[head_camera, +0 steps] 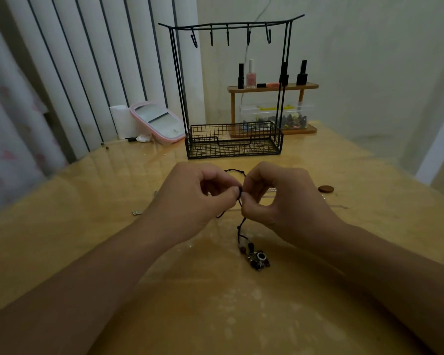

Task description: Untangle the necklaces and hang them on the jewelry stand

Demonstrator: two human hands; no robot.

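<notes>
Fingers (237, 192) of both hands pinch the necklace cord (242, 228).

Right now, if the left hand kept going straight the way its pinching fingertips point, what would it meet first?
The left hand pinches the black cord, its fingertips pointing right, so it would likely meet the right hand first. They look almost touching, though depth is unclear.

Two hands, the left hand (190, 198) and right hand (282, 198), share one grip on one black cord necklace (242, 228). Beyond the grip: one black wire jewelry stand (232, 139) with five hooks (227, 38), and one pink-framed mirror (157, 121).
</notes>
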